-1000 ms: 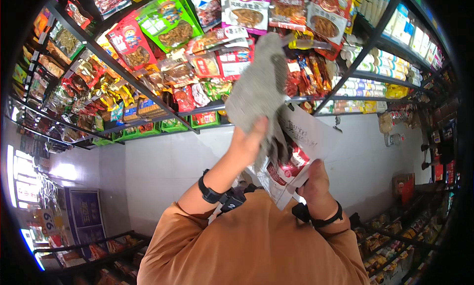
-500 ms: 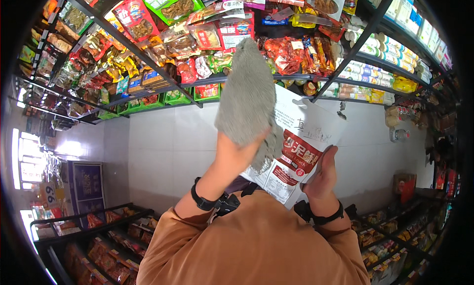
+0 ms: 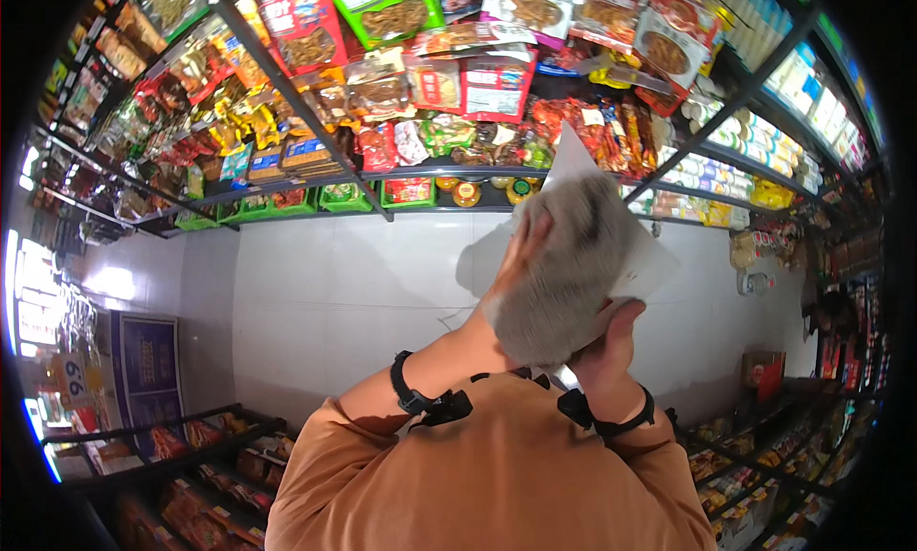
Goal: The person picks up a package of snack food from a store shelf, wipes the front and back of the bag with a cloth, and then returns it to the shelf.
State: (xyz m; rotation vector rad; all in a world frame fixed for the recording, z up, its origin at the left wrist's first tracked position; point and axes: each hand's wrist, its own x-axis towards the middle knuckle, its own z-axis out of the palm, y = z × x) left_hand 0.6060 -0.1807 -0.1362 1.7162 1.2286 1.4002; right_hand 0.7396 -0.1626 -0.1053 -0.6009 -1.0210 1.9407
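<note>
A fuzzy grey cloth [image 3: 573,274] is in my left hand [image 3: 511,269], whose fingers show along the cloth's left edge. It lies over the face of a white package [image 3: 654,255] and hides most of it. One pale corner of the package sticks up above the cloth. On the lower right, my right hand [image 3: 611,355] grips the package by its near edge, thumb raised in front. The rest of the right hand's fingers are hidden behind it.
Ahead stands a black-framed shelf [image 3: 439,176] full of bagged snacks, with green bins [image 3: 346,196] and jars [image 3: 466,194] low down. White rolls [image 3: 707,174] fill the right bay. Behind me are further racks [image 3: 181,446]. A pale tiled floor [image 3: 315,293] lies between.
My left hand has brought the cloth down and right, from above the package onto its face. The printed side, visible before, is now covered. The shelf sits slightly lower in view.
</note>
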